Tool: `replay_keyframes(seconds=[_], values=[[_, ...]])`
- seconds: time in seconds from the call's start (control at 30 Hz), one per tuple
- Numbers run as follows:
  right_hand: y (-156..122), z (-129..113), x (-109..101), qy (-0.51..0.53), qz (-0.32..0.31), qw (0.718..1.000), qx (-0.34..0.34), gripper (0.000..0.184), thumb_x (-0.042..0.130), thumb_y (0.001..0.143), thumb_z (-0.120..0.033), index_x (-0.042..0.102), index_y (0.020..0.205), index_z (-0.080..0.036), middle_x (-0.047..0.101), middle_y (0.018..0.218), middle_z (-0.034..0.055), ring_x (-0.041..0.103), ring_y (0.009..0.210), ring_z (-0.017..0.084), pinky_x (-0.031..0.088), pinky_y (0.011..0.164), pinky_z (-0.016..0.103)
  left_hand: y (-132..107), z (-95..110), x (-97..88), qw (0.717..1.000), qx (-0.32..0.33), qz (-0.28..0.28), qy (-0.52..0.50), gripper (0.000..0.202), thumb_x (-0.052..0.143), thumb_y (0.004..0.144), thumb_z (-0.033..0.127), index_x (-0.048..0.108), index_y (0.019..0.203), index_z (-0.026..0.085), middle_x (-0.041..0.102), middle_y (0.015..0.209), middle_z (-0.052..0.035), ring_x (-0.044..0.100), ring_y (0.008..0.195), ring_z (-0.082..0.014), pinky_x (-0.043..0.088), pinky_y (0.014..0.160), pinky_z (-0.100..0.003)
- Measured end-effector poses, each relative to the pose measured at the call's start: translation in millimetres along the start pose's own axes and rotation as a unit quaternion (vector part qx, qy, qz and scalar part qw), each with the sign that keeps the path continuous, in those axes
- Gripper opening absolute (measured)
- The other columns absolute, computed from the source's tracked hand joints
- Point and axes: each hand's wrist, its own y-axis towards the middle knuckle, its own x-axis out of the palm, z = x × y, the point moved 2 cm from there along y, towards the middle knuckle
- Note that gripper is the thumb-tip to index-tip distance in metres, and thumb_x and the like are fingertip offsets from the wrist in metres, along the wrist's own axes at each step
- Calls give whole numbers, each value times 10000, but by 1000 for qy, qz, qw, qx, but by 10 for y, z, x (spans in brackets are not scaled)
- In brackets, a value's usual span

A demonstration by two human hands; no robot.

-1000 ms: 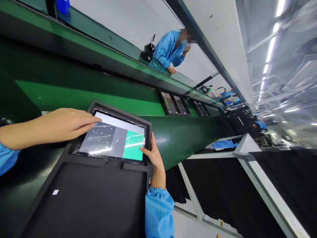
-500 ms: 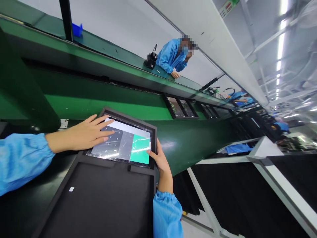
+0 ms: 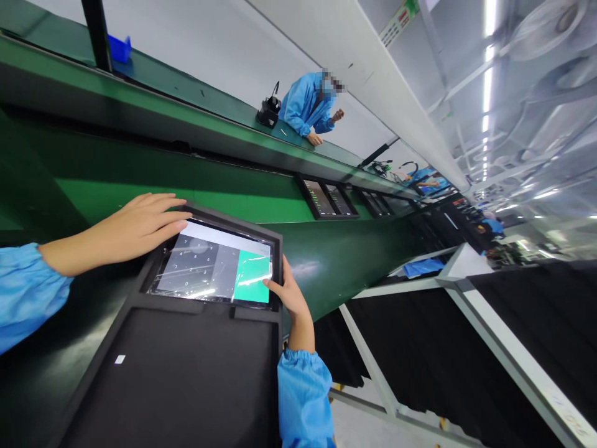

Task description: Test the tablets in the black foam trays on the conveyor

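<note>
A lit touchscreen tablet [image 3: 219, 264] lies in the upper recess of a black tray [image 3: 186, 373]. Its screen shows a number keypad and a green block. My left hand [image 3: 135, 227] rests over the tablet's upper left corner and the tray edge, fingers stretched out and close together. With the thumb on the green side of the screen and the fingers round the outer edge, my right hand [image 3: 291, 292] grips the tray's right side. The lower recess of the tray holds only a small white label [image 3: 120, 359].
A green conveyor belt [image 3: 336, 249] runs to the right, carrying more trays with screens [image 3: 329, 198]. Across it, a person in blue [image 3: 305, 102] leans on a shelf beside a black device [image 3: 269, 112]. White-framed racks [image 3: 373, 354] with black panels stand at right.
My left hand has drawn back from the keypad to the tablet's upper left corner. My right hand keeps its hold on the tray. The whole view has shifted slightly.
</note>
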Motion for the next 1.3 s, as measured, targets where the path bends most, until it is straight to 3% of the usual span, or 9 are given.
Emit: replay_keyframes(seconds=[0.1,0.33,0.57,0.63,0.73,0.8,0.9,1.0,1.3], values=[[3,2,-11,-16,15,1000,-6,930,733,780,-356,267,1577,-247,362,1610,59,361,1477,247,249,1238,437,-6,16,-16,999,12,28,-9,731,129,1002,624,543,1397,170,499,1489,-120,362,1432,-305,248,1210,-528],[-49,58,-27,25,-14,1000,-4,1068,838,686,-314,261,1583,-270,373,1608,49,409,1447,271,330,1202,428,19,-50,73,998,38,47,-21,732,118,985,658,589,1344,229,576,1409,-69,456,1347,-254,313,1165,-477],[-49,9,-1,-8,78,997,6,842,733,777,-410,385,1521,-226,437,1566,108,468,1410,285,377,1170,482,9,-47,95,1000,17,5,3,834,70,958,700,559,1384,177,540,1443,-122,425,1384,-311,306,1173,-514],[-194,-89,12,-39,158,987,-1,760,656,839,-448,396,1506,-193,412,1571,158,477,1398,313,391,1150,523,4,-77,146,1000,-1,-19,14,855,58,958,689,525,1415,137,511,1465,-166,401,1406,-353,302,1173,-540],[-602,-337,162,-157,235,955,-94,517,546,946,-397,501,1420,-194,483,1510,154,460,1404,300,350,1175,550,0,-125,228,998,-16,-58,25,792,104,974,650,436,1482,140,420,1537,-197,359,1443,-381,291,1179,-545],[-921,-504,382,-234,170,944,-160,420,515,984,-309,527,1398,-235,499,1500,119,442,1420,267,364,1181,517,0,-144,262,996,-18,-79,28,729,146,981,631,383,1515,197,342,1589,-185,358,1448,-387,293,1178,-541],[-1310,-680,768,-320,-2,916,-241,446,533,967,-212,507,1410,-250,423,1567,94,348,1482,272,350,1197,522,-2,-147,278,994,-19,-102,27,674,187,987,604,364,1523,234,254,1630,-179,381,1437,-393,303,1176,-528],[-1454,-767,1046,-369,-107,873,-299,403,541,948,-199,554,1350,-214,430,1567,94,277,1513,299,291,1216,582,-11,-124,273,993,-17,-116,26,645,236,993,568,400,1498,202,210,1637,-210,381,1440,-390,306,1182,-511],[-1110,-917,1344,-405,-134,836,-346,386,502,985,-285,571,1345,-163,512,1503,122,296,1496,320,332,1184,606,-96,12,262,987,20,-153,32,484,327,995,275,470,1458,269,98,1675,-134,119,1532,-364,270,1217,-472]])
